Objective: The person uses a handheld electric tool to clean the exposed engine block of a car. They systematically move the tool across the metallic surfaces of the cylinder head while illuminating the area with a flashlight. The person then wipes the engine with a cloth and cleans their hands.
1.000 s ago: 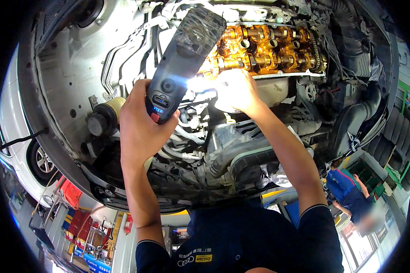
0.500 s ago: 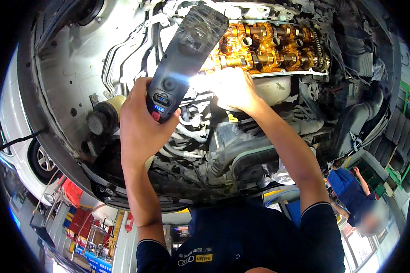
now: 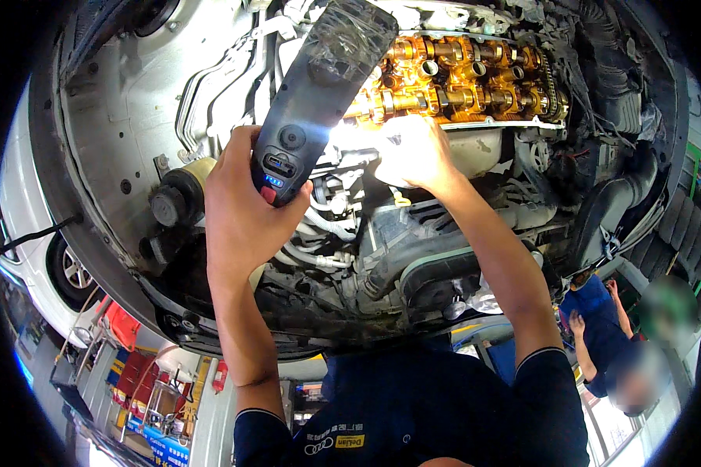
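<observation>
My left hand (image 3: 245, 206) is wrapped round the lower end of a black handheld work light (image 3: 308, 109), which has a red button, small blue lit indicators and clear tape on its upper part. White light spills from its right side across the engine. My right hand (image 3: 422, 159) is at the near edge of the open cylinder head (image 3: 463, 86), its fingers curled. Glare washes out the fingertips, so what they hold cannot be made out. Golden, oily camshafts (image 3: 467, 101) lie exposed in the head. Just below my right hand is a yellow dipstick handle (image 3: 401, 198).
Hoses and pipes (image 3: 323, 226) run below the work light. A black cap (image 3: 170, 206) sits left of my left wrist, and a ribbed air duct (image 3: 611, 70) at the far right. The front body edge (image 3: 249, 354) crosses before me. Another person (image 3: 607, 327) stands at lower right.
The view has shifted slightly. My right hand has moved a little to the right along the head's edge; my left hand keeps its hold on the work light. The other person's arms have moved.
</observation>
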`<state>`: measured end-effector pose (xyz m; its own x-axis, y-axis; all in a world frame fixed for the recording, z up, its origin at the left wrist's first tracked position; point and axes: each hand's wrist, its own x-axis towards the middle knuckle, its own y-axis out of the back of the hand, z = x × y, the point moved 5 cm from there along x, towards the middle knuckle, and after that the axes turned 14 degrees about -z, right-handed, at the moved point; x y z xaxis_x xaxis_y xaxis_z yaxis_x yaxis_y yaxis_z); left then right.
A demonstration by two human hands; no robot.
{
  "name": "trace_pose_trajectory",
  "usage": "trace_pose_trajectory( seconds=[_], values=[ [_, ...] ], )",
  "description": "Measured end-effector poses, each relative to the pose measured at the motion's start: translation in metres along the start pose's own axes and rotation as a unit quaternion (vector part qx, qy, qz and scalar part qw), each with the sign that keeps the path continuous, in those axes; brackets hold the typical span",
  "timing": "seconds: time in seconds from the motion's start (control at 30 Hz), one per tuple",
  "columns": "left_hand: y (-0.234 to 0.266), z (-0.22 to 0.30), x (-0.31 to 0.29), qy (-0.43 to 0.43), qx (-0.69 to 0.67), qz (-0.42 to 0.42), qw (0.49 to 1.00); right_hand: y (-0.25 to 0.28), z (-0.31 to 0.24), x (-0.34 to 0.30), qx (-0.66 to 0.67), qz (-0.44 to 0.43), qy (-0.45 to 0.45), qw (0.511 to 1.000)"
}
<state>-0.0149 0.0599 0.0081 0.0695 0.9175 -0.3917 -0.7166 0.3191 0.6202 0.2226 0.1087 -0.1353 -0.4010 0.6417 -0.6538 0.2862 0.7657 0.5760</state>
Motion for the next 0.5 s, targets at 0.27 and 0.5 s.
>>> trace_pose_trajectory(
  seconds=[0.27, 0.5],
  values=[
    [-0.005, 0.012, 0.001, -0.040, 0.018, 0.009, 0.999, -0.009, -0.015, -0.007, -0.003, 0.100, 0.091, 0.991],
    [-0.007, 0.006, -0.003, 0.004, 0.010, -0.015, 1.000, 0.078, 0.053, -0.074, 0.141, 0.103, 0.073, 0.982]
  ],
)
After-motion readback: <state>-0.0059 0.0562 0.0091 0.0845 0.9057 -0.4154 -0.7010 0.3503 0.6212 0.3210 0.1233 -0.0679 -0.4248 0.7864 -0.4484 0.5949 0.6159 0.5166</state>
